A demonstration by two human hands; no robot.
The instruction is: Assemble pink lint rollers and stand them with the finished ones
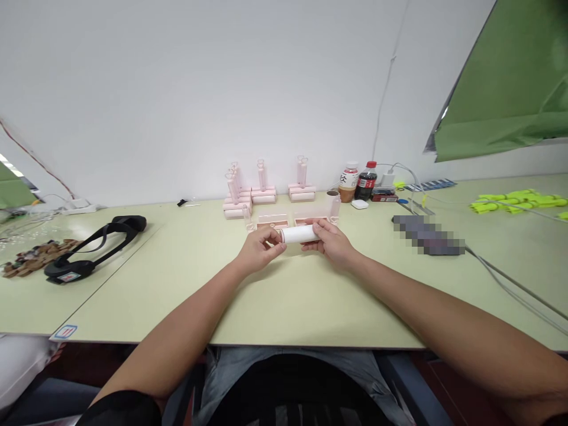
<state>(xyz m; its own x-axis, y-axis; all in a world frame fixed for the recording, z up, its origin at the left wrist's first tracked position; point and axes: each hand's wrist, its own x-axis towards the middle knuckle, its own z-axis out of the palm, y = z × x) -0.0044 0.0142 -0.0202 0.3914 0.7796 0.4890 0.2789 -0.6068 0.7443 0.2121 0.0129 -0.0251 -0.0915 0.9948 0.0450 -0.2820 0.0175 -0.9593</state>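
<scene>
A white sticky-paper lint roll lies crosswise between my hands, just above the table. My left hand has its thumb and fingers closed at the roll's left end. Around the right end, my right hand is closed, with the thumb on top and fingers beneath. Right behind my hands are two open pink cases with clear covers, partly hidden by the hands and roll. Farther back, several pink lint rollers stand by the wall with their handles upright.
Bottles and a small white case stand at the back right. A pixelated dark object and cables lie to the right, with yellow-green strips beyond. On the left are a black headset and small brown pieces.
</scene>
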